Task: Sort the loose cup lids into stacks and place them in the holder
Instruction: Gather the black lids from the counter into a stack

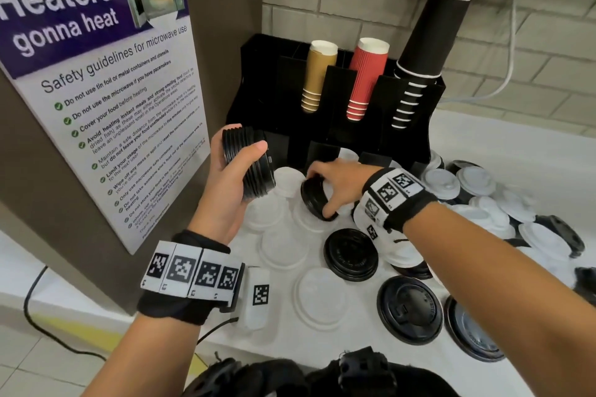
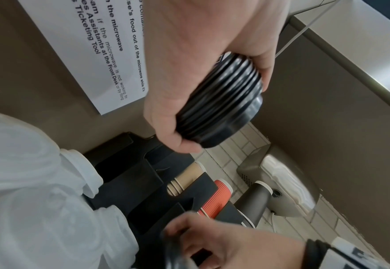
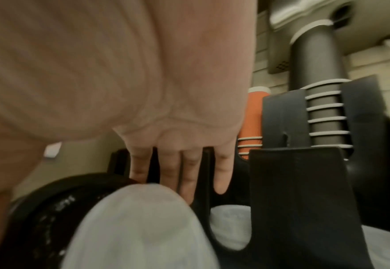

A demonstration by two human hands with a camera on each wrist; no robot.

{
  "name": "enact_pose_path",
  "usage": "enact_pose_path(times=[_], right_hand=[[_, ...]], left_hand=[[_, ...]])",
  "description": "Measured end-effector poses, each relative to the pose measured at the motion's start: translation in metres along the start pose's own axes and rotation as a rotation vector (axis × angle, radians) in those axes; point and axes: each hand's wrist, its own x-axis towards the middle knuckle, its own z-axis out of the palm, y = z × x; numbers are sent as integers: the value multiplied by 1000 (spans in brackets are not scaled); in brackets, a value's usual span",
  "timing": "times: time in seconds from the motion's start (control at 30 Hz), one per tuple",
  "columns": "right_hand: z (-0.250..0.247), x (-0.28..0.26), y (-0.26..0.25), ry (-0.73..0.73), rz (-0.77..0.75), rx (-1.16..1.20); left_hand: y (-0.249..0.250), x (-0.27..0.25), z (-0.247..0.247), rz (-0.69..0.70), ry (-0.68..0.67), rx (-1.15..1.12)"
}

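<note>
Round white lids (image 1: 283,245) and black lids (image 1: 409,309) lie all over the counter (image 1: 516,145), with the black holder (image 1: 380,135) at twelve o'clock. The left hand (image 1: 225,190) curls around a ridged black stack (image 1: 250,163). The right hand (image 1: 338,184) pinches one tilted black lid (image 1: 314,200).

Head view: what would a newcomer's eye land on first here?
The left hand grips a stack of black lids raised in front of the microwave safety poster, while the right hand picks one more black lid off the white counter. Behind the hands, a black holder keeps gold, red and black cup stacks, with loose white and black lids scattered around it.
</note>
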Motion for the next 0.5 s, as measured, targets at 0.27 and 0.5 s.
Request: enact_pose_path(times=[0.27,0.5], right_hand=[[-12,-31,3,486,-167,869],[21,-69,-30,537,-365,1251]], left_hand=[[-9,1,7,-30,-45,22],[-15,3,17,-34,-108,-18]])
